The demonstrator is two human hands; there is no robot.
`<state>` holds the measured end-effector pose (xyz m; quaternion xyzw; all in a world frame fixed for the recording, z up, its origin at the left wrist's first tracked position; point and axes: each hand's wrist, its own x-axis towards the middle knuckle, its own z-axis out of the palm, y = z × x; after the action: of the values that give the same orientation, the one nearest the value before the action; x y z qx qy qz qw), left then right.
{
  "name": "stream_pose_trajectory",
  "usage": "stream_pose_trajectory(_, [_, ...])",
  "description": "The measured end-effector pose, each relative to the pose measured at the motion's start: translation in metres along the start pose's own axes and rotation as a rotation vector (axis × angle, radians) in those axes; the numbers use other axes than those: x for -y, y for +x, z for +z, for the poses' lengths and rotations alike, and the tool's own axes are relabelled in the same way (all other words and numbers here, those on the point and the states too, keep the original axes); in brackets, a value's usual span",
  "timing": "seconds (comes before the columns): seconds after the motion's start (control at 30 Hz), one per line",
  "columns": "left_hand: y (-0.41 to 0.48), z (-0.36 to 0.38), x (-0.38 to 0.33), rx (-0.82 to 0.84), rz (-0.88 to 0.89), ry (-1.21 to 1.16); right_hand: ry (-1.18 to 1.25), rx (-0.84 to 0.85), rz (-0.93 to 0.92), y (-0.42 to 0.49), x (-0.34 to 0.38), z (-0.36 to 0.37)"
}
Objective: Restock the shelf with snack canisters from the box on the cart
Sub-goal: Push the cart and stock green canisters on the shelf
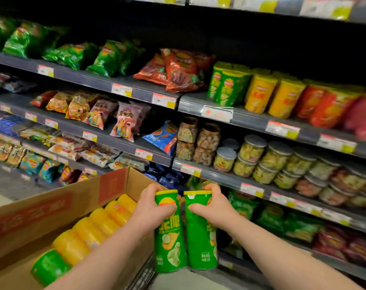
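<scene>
Fingers (151,189) grip two green canisters (170,243) near their tops.

A single wide-angle camera worn on the person's head looks forward and down, tilted so the dark grey metal shelves (251,120) slant across the frame. Nearest the lens, at bottom centre, the left hand (150,206) grips one tall green snack canister (169,245) and the right hand (215,208) a second green snack canister (201,245); the open brown cardboard box (52,208) sits close at lower left.

Dark grey shelving (83,78) is being lit dimly, with the top tier being left in shadow. Pale floor (0,200) is being glimpsed at lower left.
</scene>
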<state>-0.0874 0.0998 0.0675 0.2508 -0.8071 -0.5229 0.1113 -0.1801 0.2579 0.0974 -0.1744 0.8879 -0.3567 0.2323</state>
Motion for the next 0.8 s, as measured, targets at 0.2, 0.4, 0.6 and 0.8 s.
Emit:
stream_pose_trajectory(0.2, [-0.019,0.075,-0.035,0.185,0.062,-0.024,0.053,-0.101,0.101,-0.048,-0.061,-0.052])
stream_pose_trajectory(0.4, [-0.074,0.169,-0.086,0.368,0.134,-0.062,0.129,-0.2,0.202,-0.126,-0.14,-0.116])
stream_pose_trajectory(0.6, [-0.153,0.268,-0.141,0.511,0.218,-0.023,0.189,-0.343,0.287,-0.221,-0.225,-0.177])
stream_pose_trajectory(0.8, [-0.223,0.348,-0.184,0.644,0.269,-0.036,0.244,-0.491,0.375,-0.307,-0.291,-0.225])
